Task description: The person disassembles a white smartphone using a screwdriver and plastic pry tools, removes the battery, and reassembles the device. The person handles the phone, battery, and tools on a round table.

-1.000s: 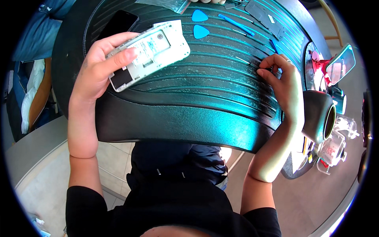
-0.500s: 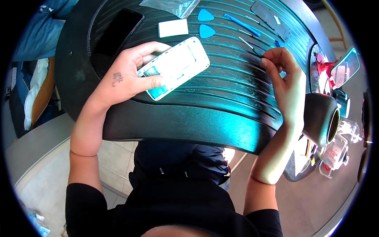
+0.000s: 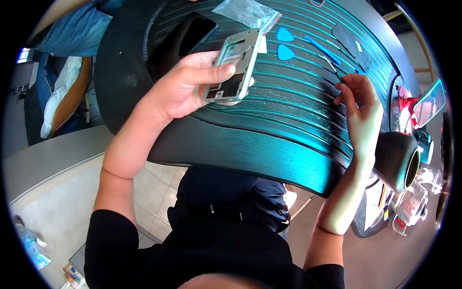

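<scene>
My left hand point(image 3: 185, 84) grips an opened phone body point(image 3: 244, 65) by its edges, thumb across its lower inner side. The phone is tilted steeply, its hollow inside and one long edge showing. At the right, my right hand point(image 3: 360, 98) is closed, thumb and fingers pinched around a thin screwdriver point(image 3: 338, 74), its silver tip pointing away to the far left. Two blue triangular picks point(image 3: 285, 52) lie between my hands. Beyond the right hand are a blue pry bar point(image 3: 323, 50) and a grey flat phone plate point(image 3: 350, 42).
A black phone point(image 3: 185, 41) lies at the far left of the ridged black table point(image 3: 250, 139), near a clear plastic bag point(image 3: 248, 13). A white card point(image 3: 263, 45) is partly behind the held phone. On the right stand a dark pot point(image 3: 397, 161) and a red stand with a glassy panel point(image 3: 429, 103).
The whole view has shifted. My left hand has turned the phone body from nearly flat to steeply tilted. My right hand has come slightly left over the table, fingers still pinched.
</scene>
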### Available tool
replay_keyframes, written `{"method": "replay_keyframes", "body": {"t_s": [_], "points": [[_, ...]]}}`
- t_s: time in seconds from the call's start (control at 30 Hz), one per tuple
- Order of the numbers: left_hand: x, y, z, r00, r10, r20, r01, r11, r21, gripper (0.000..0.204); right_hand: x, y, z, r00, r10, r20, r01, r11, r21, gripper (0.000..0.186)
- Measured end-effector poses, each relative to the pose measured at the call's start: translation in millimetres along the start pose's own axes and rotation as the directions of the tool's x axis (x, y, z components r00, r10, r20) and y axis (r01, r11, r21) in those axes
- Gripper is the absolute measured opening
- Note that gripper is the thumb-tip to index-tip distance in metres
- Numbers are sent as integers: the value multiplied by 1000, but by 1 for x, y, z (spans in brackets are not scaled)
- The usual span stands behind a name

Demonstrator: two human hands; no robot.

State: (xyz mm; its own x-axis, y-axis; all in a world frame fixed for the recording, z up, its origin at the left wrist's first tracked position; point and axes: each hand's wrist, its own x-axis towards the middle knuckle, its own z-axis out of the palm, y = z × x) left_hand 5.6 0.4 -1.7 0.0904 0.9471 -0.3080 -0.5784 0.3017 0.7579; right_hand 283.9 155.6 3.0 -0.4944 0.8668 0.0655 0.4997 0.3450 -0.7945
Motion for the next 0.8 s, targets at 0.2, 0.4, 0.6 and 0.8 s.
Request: {"method": "replay_keyframes", "body": {"t_s": [0.2, 0.4, 0.6, 0.8], "points": [[0, -9, -8, 988, 78, 132, -17, 912, -410, 37, -4, 1, 9, 998, 1, -58, 17, 948, 318, 23], [11, -15, 6, 993, 114, -40, -117, 828, -548, 33, -14, 2, -2, 994, -42, -105, 68, 963, 259, 17], [18, -27, 31, 913, 292, -286, -331, 939, -97, 26, -29, 19, -10, 1000, -20, 4, 18, 959, 282, 12], [15, -35, 50, 949, 192, -250, -176, 981, 83, 36, -45, 18, -10, 992, -123, 31, 123, 992, 21, 13]]}}
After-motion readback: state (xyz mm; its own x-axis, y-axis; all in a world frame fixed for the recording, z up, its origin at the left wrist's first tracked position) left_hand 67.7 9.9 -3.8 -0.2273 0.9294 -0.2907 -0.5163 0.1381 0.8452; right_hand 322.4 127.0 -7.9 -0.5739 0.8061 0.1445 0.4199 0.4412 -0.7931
